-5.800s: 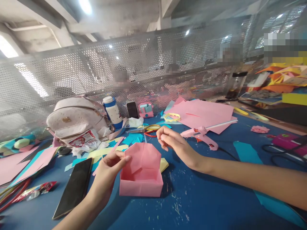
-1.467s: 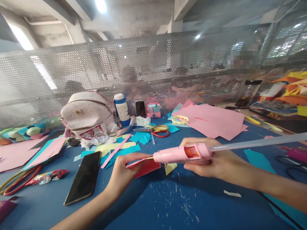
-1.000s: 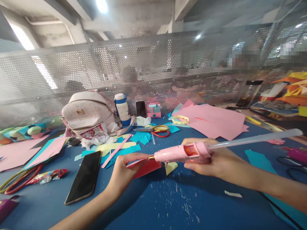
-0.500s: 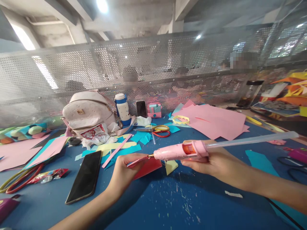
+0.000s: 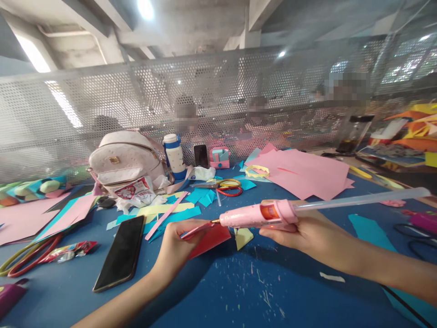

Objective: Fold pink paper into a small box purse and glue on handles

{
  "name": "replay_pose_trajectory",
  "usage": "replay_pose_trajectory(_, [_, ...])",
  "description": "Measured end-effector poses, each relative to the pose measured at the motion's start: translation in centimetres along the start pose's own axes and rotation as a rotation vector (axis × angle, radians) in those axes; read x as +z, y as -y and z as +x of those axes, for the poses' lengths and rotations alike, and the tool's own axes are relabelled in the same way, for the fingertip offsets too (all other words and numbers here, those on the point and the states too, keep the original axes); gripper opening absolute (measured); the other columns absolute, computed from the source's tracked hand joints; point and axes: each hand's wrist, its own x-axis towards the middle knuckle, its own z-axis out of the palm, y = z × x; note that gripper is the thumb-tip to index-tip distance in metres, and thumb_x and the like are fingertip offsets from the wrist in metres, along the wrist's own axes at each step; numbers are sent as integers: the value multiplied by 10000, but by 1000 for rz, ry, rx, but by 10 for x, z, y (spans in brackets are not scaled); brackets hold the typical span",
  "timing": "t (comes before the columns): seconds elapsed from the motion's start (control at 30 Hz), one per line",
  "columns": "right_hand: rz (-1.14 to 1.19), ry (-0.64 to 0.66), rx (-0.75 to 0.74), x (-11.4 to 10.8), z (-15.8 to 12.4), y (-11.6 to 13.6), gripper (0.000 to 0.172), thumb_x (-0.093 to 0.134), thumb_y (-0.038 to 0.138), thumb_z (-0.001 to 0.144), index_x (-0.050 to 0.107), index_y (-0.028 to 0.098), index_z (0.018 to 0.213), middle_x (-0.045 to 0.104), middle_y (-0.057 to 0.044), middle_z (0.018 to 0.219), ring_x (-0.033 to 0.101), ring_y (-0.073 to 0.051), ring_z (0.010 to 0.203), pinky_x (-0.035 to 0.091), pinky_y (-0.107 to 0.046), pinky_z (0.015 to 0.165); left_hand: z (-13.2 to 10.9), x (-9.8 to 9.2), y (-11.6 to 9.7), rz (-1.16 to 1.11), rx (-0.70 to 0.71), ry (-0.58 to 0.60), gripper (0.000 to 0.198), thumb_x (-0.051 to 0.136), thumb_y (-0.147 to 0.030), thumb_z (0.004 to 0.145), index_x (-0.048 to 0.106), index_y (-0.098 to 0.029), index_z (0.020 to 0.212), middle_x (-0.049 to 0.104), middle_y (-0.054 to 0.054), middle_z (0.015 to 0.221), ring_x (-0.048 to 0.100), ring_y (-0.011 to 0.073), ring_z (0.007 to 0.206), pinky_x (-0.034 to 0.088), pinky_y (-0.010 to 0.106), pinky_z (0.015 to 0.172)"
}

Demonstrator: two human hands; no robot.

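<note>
My right hand is wrapped round a pink hot glue gun, with a long clear glue stick sticking out of its back end. The metal nozzle points left and meets the edge of a folded piece of red paper. Pinched between the fingers of my left hand is that red paper, held a little above the blue table. A small pale yellow paper scrap lies just behind the red piece.
A black phone lies left of my left arm. Behind are paper strips, scissors, a white backpack, a bottle and pink paper sheets. A perforated metal screen closes off the back, with people beyond it.
Hardly anything differs. The glue gun's nozzle stays at the red paper's edge, and both hands keep nearly the same place, with only a tiny shift of the right one.
</note>
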Motion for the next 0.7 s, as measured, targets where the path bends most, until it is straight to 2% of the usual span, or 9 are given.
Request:
replay_pose_trajectory(0.1, [-22, -46, -30, 0, -1, 3, 215, 551, 422, 913, 652, 233, 909, 598, -4, 739, 500, -146, 628, 431, -254, 562, 0, 0, 0, -7, -7, 7, 206, 632, -321, 844, 781, -198, 772, 779, 43, 850, 726, 230, 815, 577, 262, 682])
replay_pose_trajectory(0.3, [-25, -102, -37, 2, -2, 7, 297, 565, 395, 909, 449, 203, 714, 410, 46, 618, 305, -87, 512, 298, -231, 442, 1, 0, -1, -3, -25, -18, 174, 667, -314, 817, 788, -193, 788, 784, 39, 850, 730, 236, 816, 574, 251, 675])
replay_pose_trajectory(0.47, [-40, -117, -44, 0, -3, 10, 312, 560, 359, 912, 392, 204, 701, 374, 54, 612, 268, -81, 518, 238, -232, 428, 0, 1, -4, 13, -32, -30, 215, 661, -333, 819, 781, -175, 736, 776, 32, 773, 715, 207, 714, 549, 225, 599])
replay_pose_trajectory(0.7, [-54, -57, 18, -7, -7, 17, 338, 520, 407, 939, 383, 207, 703, 415, 40, 640, 315, -96, 543, 269, -241, 453, 0, 1, -5, -25, -51, -28, 184, 680, -319, 808, 786, -178, 757, 774, 20, 774, 704, 193, 704, 533, 213, 599])
